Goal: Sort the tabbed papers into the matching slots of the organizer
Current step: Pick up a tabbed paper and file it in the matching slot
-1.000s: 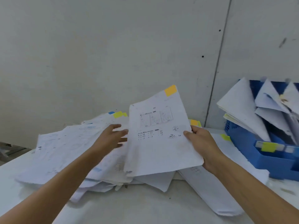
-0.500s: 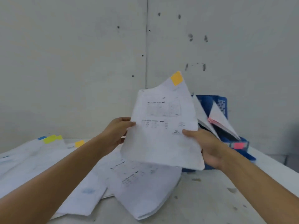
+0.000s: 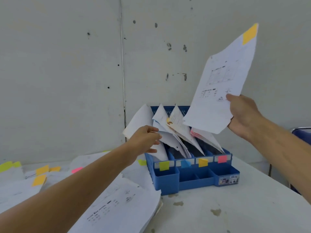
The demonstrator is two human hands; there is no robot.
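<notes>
Loose papers (image 3: 117,204) lie under the left forearm; the left hand (image 3: 144,140), fingers spread, touches the sheets (image 3: 168,140) leaning in the organizer (image 3: 195,180); the right hand (image 3: 244,115) pinches an orange-tabbed paper (image 3: 220,91), raised above the slots.

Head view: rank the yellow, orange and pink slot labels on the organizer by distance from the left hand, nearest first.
Measured from the left hand, reaching into the papers at the organizer's left end:
1. yellow slot label, leftmost, just below the hand.
2. orange slot label, third slot along, right of the blue one.
3. pink slot label, rightmost, farthest.
</notes>
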